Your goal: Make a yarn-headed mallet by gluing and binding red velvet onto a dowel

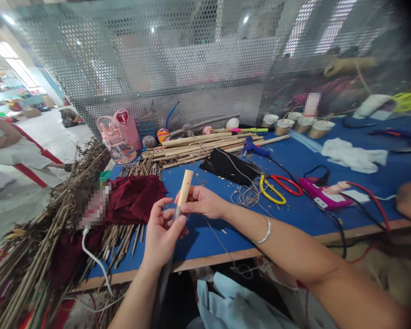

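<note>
The person's left hand (164,234) and right hand (204,201) grasp a wooden stick (184,191) above the surface (194,243), pale end just past twelve o'clock. It should handle light and stiff, best held mid-length; the blurred grey lower part (177,212) is perhaps wrapped.

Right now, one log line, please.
left hand: gripping stick | right hand: pinching stick | table: scissors, glue gun, dark red cloth

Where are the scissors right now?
In the head view, the scissors lie right of centre on the blue tabletop, to the right of the right hand, their handles between the black cloth and the purple power strip.
</note>
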`<state>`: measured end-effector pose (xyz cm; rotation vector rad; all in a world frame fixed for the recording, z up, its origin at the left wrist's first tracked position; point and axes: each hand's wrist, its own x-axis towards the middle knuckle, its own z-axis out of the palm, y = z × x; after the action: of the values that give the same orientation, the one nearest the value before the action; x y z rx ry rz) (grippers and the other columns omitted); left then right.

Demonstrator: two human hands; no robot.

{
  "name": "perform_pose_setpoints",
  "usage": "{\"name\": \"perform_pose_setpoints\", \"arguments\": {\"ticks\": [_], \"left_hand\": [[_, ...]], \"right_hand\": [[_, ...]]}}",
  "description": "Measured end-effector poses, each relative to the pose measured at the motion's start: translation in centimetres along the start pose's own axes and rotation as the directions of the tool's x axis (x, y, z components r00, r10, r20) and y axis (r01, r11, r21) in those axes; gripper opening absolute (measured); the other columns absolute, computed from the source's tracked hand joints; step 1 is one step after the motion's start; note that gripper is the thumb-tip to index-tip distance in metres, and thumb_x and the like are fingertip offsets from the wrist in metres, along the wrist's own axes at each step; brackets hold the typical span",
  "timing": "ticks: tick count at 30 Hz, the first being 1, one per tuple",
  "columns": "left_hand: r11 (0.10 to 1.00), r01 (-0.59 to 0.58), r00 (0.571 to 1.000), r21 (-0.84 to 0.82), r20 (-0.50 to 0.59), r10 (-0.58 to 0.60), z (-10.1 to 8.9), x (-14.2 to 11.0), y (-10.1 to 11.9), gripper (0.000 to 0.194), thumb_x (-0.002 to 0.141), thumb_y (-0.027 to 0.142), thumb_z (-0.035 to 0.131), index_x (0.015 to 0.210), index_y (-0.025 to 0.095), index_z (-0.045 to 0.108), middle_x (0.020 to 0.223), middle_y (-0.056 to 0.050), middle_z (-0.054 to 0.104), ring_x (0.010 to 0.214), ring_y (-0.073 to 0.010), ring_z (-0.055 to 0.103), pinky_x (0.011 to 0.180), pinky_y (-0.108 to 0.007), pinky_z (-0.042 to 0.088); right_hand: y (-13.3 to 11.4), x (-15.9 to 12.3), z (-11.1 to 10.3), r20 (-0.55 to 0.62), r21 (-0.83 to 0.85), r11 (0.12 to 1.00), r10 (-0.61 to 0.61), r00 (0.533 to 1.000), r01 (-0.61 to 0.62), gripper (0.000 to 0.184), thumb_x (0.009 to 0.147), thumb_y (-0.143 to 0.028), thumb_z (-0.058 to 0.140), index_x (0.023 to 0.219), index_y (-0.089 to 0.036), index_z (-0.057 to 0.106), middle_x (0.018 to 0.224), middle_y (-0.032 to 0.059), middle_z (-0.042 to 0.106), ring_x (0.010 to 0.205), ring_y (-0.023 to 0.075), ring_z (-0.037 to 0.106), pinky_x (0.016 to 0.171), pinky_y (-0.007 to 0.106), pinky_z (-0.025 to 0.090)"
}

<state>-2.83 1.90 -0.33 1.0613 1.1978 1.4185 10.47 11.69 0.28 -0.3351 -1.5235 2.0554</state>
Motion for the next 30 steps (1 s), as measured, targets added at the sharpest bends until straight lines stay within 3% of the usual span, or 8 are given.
{"name": "perform_pose_setpoints", "arguments": {"ticks": [3, 6, 10, 14, 16, 19, 21, 30], "left_hand": [[0.974, -0.131, 0.987, 0.185, -0.071, 0.146, 0.0, -0.5, -0.2, 0.046, 0.069, 0.029, 0.074, 0.107, 0.022, 0.049, 0.087, 0.0, 0.067, 0.053, -0.0085, 0.061, 0.048, -0.018, 0.047], [0.965, -0.15, 0.982, 0.215, -0.076, 0.17, 0.0, -0.6, -0.2, 0.032, 0.075, 0.028, 0.069, 0.101, 0.021, 0.052, 0.079, 0.001, 0.065, 0.05, -0.0067, 0.056, 0.046, -0.017, 0.044], [0.998, -0.058, 0.998, -0.015, 0.009, 0.058, -0.1, -0.2, 0.2, 0.034, 0.073, 0.032, 0.07, 0.094, 0.021, 0.046, 0.065, 0.005, 0.062, 0.039, -0.0068, 0.051, 0.037, -0.017, 0.039], [0.976, 0.153, 0.977, -0.156, 0.173, -0.125, -0.1, 0.2, 0.4, 0.044, 0.071, 0.045, 0.07, 0.097, 0.019, 0.046, 0.072, -0.003, 0.069, 0.044, -0.0127, 0.06, 0.043, -0.023, 0.046], [0.987, 0.152, 0.986, -0.052, 0.072, -0.148, 0.0, 0.0, 0.3, 0.046, 0.072, 0.046, 0.069, 0.102, 0.018, 0.048, 0.076, -0.004, 0.07, 0.052, -0.0136, 0.063, 0.049, -0.024, 0.049], [0.968, -0.011, 0.981, 0.249, -0.183, 0.058, 0.2, -0.9, 0.0, 0.05, 0.066, 0.037, 0.076, 0.107, 0.021, 0.052, 0.087, -0.003, 0.068, 0.064, -0.0125, 0.064, 0.059, -0.023, 0.051], [0.94, -0.081, 0.961, 0.332, -0.226, 0.162, 0.4, -1.3, -0.1, 0.046, 0.066, 0.034, 0.077, 0.104, 0.021, 0.056, 0.09, -0.003, 0.067, 0.068, -0.0125, 0.064, 0.063, -0.024, 0.052], [0.994, 0.098, 0.993, -0.053, 0.065, -0.095, 0.2, -0.2, 0.8, 0.038, 0.077, 0.047, 0.064, 0.094, 0.016, 0.05, 0.075, -0.004, 0.07, 0.05, -0.0127, 0.063, 0.049, -0.024, 0.05]], "right_hand": [[0.3, 0.2, -0.1, -0.017, 0.024, 1.0, -0.006, 1.0, 0.007, 0.037, 0.061, -0.032, 0.082, 0.082, -0.013, 0.058, 0.077, -0.0012, 0.064, 0.07, 0.0088, 0.059, 0.069, 0.022, 0.046], [0.3, 0.2, -0.2, -0.014, 0.03, 0.999, -0.009, 1.0, 0.01, 0.04, 0.06, -0.031, 0.082, 0.085, -0.014, 0.056, 0.074, -0.0027, 0.063, 0.064, 0.0068, 0.057, 0.06, 0.018, 0.044], [0.1, -0.1, -0.4, 0.072, 0.014, 1.0, 0.003, 0.997, -0.004, 0.045, 0.067, -0.035, 0.078, 0.099, -0.014, 0.056, 0.073, -0.0017, 0.063, 0.059, 0.0067, 0.056, 0.054, 0.018, 0.041], [0.0, -0.2, -0.2, 0.055, -0.001, 1.0, -0.013, 0.998, 0.013, 0.04, 0.067, -0.037, 0.078, 0.092, -0.013, 0.058, 0.072, -0.001, 0.063, 0.057, 0.0069, 0.055, 0.057, 0.021, 0.044], [0.1, 0.0, -0.1, -0.007, -0.026, 0.999, -0.02, 1.0, 0.02, 0.038, 0.064, -0.037, 0.079, 0.084, -0.013, 0.058, 0.07, -0.0019, 0.062, 0.059, 0.0072, 0.055, 0.059, 0.021, 0.045], [0.3, 0.3, 0.3, -0.056, -0.007, 1.0, -0.015, 0.998, 0.014, 0.04, 0.059, -0.037, 0.082, 0.079, -0.014, 0.056, 0.071, -0.0031, 0.061, 0.064, 0.0079, 0.056, 0.064, 0.022, 0.046], [0.3, 0.3, 0.5, -0.055, 0.023, 0.999, -0.024, 0.998, 0.026, 0.04, 0.058, -0.035, 0.083, 0.079, -0.014, 0.055, 0.072, -0.0035, 0.061, 0.066, 0.0078, 0.057, 0.067, 0.022, 0.046], [-0.1, -0.2, -0.1, 0.098, 0.107, 0.994, 0.02, 0.995, -0.031, 0.038, 0.07, -0.035, 0.076, 0.095, -0.012, 0.06, 0.075, -0.0005, 0.063, 0.055, 0.0053, 0.053, 0.053, 0.018, 0.04]]}}
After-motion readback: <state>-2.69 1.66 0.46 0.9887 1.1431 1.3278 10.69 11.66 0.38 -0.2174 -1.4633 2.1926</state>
